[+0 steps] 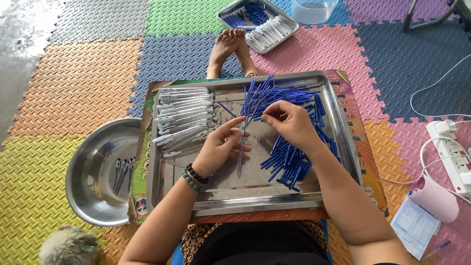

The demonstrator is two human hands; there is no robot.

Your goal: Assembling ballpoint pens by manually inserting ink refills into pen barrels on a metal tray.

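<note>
Left hand (pixel 219 145): fingers pinched on 1 clear pen barrel (pixel 241 149), mid-tray (pixel 255 198).
Right hand (pixel 289 120): closed around a blue refill bundle (pixel 257 98).
Done: few pens in bowl (pixel 91 194), left of tray.
Left: many barrels (pixel 184 118), refills (pixel 289 164).

Colourful foam-mat floor (pixel 83 83): steel bowl (pixel 93 196) lower left, second tray (pixel 289 22) and clear tub (pixel 314 10) at top, power strip (pixel 451 157) and papers (pixel 414 225) right.

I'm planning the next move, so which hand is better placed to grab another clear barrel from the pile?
Probably the left hand: it sits right beside the clear barrels, while the right hand holds blue refills farther away.
</note>
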